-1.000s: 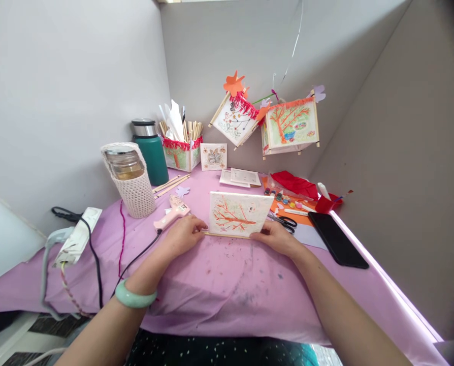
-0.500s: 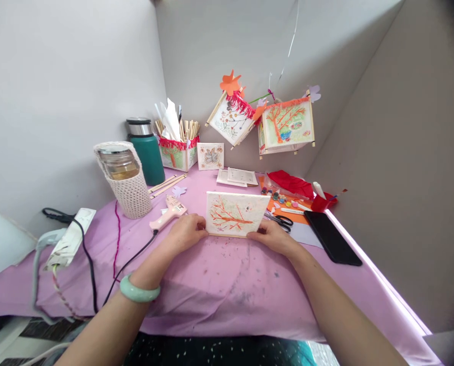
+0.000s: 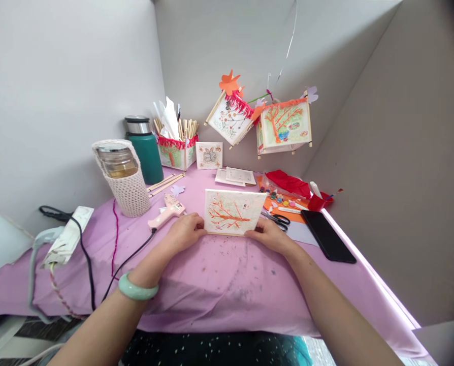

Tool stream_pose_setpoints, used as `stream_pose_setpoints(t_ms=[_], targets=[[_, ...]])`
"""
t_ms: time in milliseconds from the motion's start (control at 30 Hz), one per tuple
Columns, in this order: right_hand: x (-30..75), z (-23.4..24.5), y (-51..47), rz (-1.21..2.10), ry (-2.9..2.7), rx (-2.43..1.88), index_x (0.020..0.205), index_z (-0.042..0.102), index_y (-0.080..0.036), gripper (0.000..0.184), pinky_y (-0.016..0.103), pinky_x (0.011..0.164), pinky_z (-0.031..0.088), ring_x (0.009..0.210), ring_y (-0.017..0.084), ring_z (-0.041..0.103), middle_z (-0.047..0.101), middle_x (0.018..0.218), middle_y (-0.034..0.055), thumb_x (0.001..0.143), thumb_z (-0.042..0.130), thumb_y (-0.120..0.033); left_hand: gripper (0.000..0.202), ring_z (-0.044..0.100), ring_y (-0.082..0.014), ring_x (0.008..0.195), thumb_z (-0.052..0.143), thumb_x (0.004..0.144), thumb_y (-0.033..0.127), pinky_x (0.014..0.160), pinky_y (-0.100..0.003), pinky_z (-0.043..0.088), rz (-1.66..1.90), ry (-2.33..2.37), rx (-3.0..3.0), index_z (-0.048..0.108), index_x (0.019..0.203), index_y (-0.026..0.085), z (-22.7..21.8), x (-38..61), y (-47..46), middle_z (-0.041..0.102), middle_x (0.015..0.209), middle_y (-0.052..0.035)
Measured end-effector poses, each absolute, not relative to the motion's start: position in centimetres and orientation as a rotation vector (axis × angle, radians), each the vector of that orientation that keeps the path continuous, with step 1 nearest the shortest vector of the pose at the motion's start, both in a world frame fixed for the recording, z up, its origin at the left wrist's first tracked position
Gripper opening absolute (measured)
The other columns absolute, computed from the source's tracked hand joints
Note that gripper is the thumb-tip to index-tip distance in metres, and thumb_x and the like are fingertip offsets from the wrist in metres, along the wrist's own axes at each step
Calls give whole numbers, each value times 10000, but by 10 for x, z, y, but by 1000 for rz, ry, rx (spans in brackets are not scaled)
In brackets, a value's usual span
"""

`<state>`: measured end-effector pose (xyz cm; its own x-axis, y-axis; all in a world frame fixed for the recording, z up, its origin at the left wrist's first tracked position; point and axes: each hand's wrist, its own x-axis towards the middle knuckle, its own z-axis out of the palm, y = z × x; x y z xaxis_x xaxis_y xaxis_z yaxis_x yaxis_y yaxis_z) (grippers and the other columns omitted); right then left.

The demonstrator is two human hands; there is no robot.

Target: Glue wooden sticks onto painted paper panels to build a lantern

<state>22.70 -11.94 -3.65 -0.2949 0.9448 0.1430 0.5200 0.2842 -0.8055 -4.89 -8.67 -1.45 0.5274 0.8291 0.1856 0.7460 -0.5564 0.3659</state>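
A white panel painted with an orange tree (image 3: 230,213) stands nearly upright on the purple cloth, a thin wooden strip along its bottom edge. My left hand (image 3: 188,231) is closed on its lower left corner, the fingertips partly behind it. On the lower right corner my right hand (image 3: 268,235) grips likewise, thumb in front and other fingers mostly hidden. Just left of my left hand lies a pink hot glue gun (image 3: 169,212) with a black cord. Black-handled scissors (image 3: 280,220) lie beside my right hand.
A jar in a crocheted holder (image 3: 130,190), a green flask (image 3: 146,157) and a decorated box of sticks (image 3: 173,152) stand at back left. Painted lanterns (image 3: 284,124) hang above. White panels (image 3: 235,176), paint pots, a red cup (image 3: 317,202) and a black phone (image 3: 328,236) lie rightward.
The view has shifted slightly. Both hands keep hold of the painted panel at its lower corners, and its top right corner appears a little further left.
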Motion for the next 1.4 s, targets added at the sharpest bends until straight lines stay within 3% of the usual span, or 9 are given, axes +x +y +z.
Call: stream_pose_setpoints(t_ms=[200,367,600,867,1233,1400], targets=[[227,-24,-125,924,-1960,-1250,1102,648,-209,361,365,902,450,1020,232,586,644,1128,46,756,633,-310,140,579,-175,780,550,753,298,704,-284,397,472,1358,2557,627,731,183,-14,-52,-89,621,875,-39],[230,-23,-126,900,-1944,-1333,1059,667,-203,337,363,846,468,963,239,594,669,1026,50,749,635,-332,166,582,-187,859,531,751,259,783,-292,409,471,1340,2526,663,831,197,-11,-54,-91,609,933,-45],[234,-29,-123,880,-1870,-1362,956,679,-162,311,299,683,470,779,194,591,665,857,46,781,580,-400,184,588,-188,829,534,737,259,743,-286,418,508,1313,2463,665,845,190,-12,-55,-90,619,926,-48],[239,-32,-121,823,-1766,-1315,781,667,-179,271,272,613,437,677,162,557,632,726,19,802,546,-420,154,588,-191,828,532,746,247,756,-293,409,506,1336,2501,662,803,188,-15,-55,-88,624,894,-49],[238,-29,-121,918,-1587,-1225,893,663,-168,252,272,643,435,707,150,579,669,853,37,742,628,-367,155,569,-190,817,503,774,214,727,-301,399,630,1336,2708,654,790,180,13,-60,-97,631,895,-50],[237,-26,-121,1004,-1526,-1181,900,648,-168,263,246,546,413,561,107,519,641,731,14,736,640,-373,154,570,-172,716,491,778,200,645,-287,395,622,1336,2691,644,777,179,37,-61,-98,653,770,-41]])
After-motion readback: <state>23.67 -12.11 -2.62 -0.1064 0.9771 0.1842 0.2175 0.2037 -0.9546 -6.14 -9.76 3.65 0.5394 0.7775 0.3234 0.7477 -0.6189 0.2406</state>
